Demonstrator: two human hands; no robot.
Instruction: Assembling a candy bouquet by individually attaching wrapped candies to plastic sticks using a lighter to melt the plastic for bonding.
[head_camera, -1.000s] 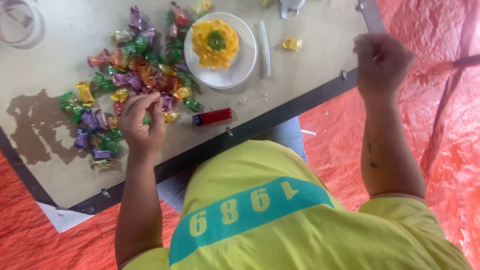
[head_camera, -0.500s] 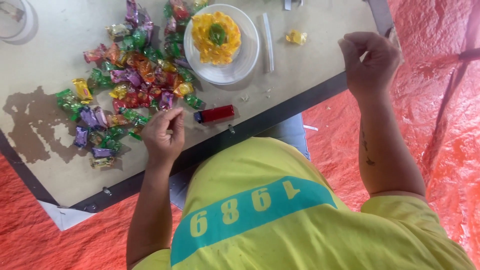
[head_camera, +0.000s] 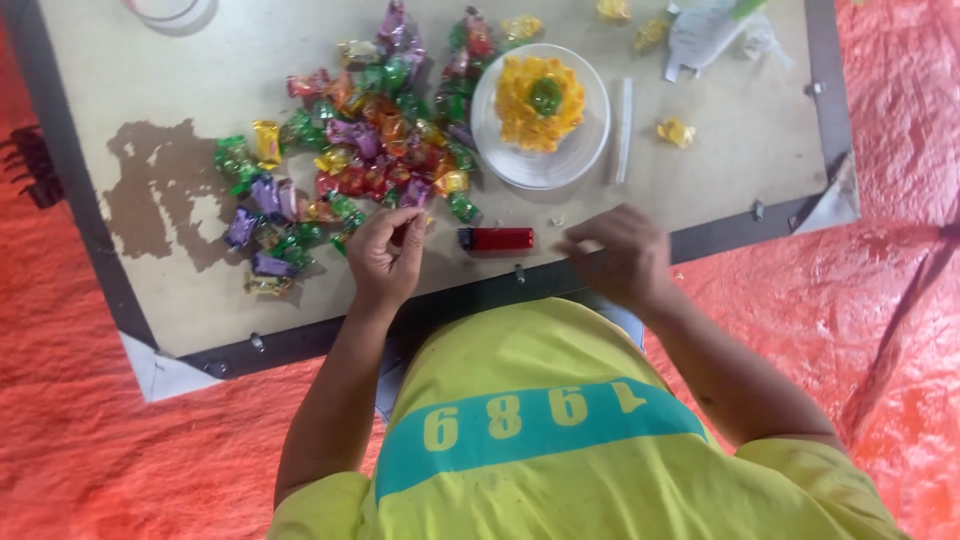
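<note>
Just beside the red lighter (head_camera: 497, 238), left hand (head_camera: 385, 255) fingers pinch a candy (head_camera: 402, 232).

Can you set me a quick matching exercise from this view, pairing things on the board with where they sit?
Things:
1. Small red rectangular lighter
2. White round plate
3. Heap of bright foil-wrapped candies
4. Single yellow wrapped candy

Places:
A. Alone, right of the white stick
B. Between the two hands, near the board's front edge
C. Spread to the left of the plate
D. Under the yellow candy flower

Pairs: 1-B, 2-D, 3-C, 4-A
</note>
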